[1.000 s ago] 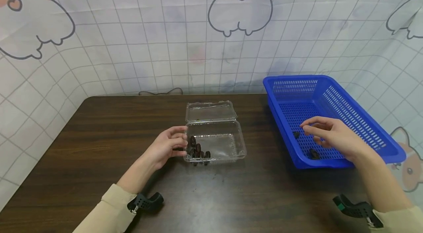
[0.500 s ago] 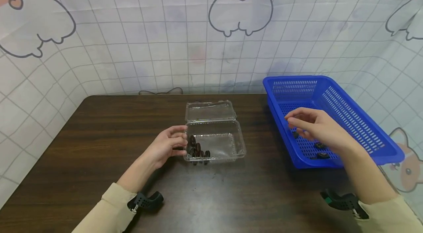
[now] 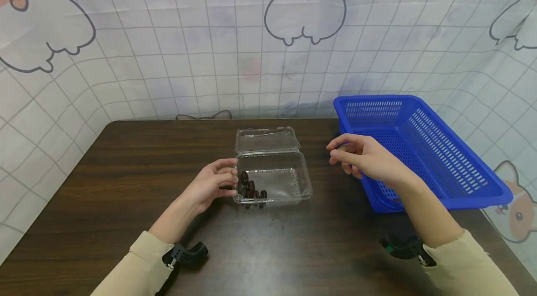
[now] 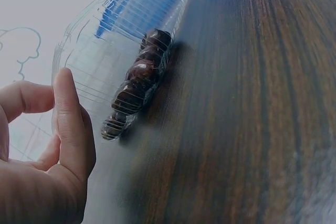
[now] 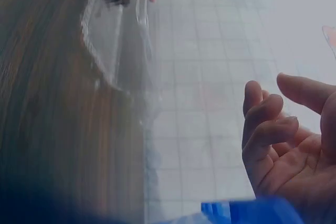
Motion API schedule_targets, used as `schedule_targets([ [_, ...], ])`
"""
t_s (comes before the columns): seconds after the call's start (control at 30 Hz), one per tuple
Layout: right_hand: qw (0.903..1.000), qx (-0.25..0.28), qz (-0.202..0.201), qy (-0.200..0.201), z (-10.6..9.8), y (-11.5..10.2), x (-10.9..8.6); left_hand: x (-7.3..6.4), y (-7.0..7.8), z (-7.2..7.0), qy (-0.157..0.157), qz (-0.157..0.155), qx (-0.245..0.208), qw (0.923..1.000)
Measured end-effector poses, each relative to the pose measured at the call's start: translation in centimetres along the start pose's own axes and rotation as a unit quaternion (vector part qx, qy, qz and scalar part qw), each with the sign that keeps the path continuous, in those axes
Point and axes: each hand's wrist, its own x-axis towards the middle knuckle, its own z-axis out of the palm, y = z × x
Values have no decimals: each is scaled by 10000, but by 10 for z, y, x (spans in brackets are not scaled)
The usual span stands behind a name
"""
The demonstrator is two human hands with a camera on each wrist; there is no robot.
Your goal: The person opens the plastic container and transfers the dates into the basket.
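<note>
The clear plastic clamshell box (image 3: 278,189) sits mid-table with its lid (image 3: 268,140) folded back. Several glossy dark-brown oval pieces, like dates (image 3: 251,190), lie bunched in its near left corner; the left wrist view shows the dates (image 4: 142,69) through the ribbed wall. My left hand (image 3: 214,186) rests its fingertips against the box's left side, thumb and fingers spread apart. My right hand (image 3: 356,154) is in the air between box and blue basket (image 3: 419,147), fingers loosely bent. In the right wrist view, nothing shows between the thumb and fingers of that hand (image 5: 289,145).
The basket stands at the table's right side, its near part hidden by my right forearm. A dark wood table (image 3: 168,156) carries both containers. Behind it hangs a white tile-patterned sheet (image 3: 189,53), with a thin dark cord (image 3: 205,118) along the back edge.
My right hand has moved left, from over the basket's inside to past its left rim. Dark pieces seen in the basket are now mostly behind my forearm. My left hand has stayed still.
</note>
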Motion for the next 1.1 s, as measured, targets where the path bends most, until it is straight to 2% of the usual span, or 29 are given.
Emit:
schedule_targets([
  [0.67,9960,329,-148,-814,51,-8,37,0,1,1,-14,-15,21,10000],
  [0.9,9948,317,-120,-957,72,-7,49,2,1,2,-7,4,-25,10000],
  [1.1,9916,116,7,-1286,91,-5,59,2,0,3,-13,-21,-26,10000],
])
